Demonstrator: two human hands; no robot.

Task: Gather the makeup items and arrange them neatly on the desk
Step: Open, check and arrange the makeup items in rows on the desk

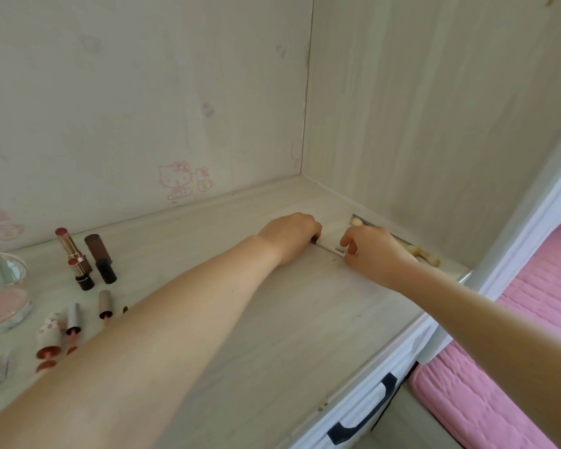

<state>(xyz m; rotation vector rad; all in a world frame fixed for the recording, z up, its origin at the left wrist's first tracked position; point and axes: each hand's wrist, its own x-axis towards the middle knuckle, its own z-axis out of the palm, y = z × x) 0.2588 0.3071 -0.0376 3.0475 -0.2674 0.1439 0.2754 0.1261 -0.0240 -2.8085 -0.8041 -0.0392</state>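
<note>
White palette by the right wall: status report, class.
Both hands gripping white palette: left hand, right hand. Lipsticks far left. Nothing in the way.

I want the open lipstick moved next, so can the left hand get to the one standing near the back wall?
Probably yes. The left hand grips the white palette now, but once it lets go, bare desk lies between it and the open lipstick.

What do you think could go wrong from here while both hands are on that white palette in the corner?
1. The left forearm stretches just beside the lipsticks; pulling back could knock the upright ones over.
2. The white palette lies open against the side wall; a slipped grip from the left hand or right hand might drop it.
</note>
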